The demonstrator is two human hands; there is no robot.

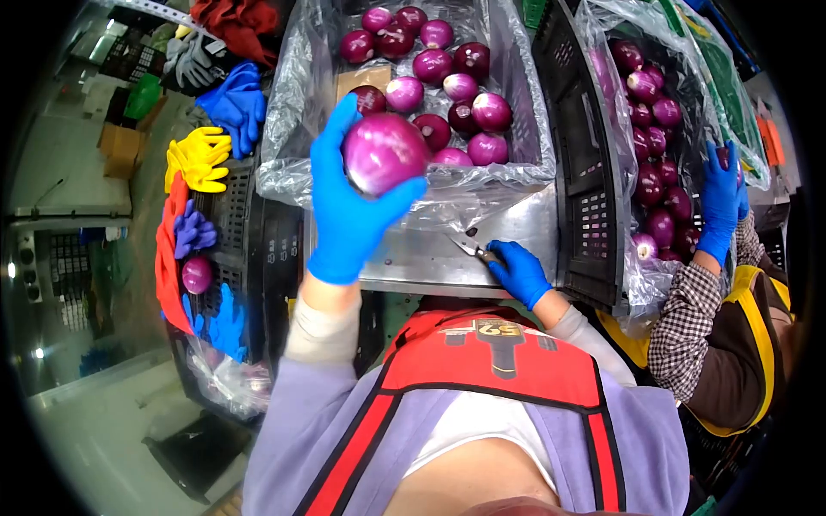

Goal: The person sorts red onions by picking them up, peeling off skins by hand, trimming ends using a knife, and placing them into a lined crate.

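In a blue glove, my left hand (344, 202) holds up a large peeled purple onion (385, 155), fingers wrapped round its left side and underside. My right hand (519, 271), gloved in blue too, is closed on a small knife (469, 247) low over the metal work surface (422, 258), its blade pointing up and left. Beyond my left hand stands a crate lined with clear plastic (288, 129), in which several purple onions (432, 65) lie on the bottom.
At the right, past a black crate wall (585, 163), a second lined crate holds several onions (660, 227); a co-worker's gloved hand (719, 206) reaches in there. Along the left lie yellow gloves (198, 160), blue gloves (237, 105) and a single onion (197, 275).
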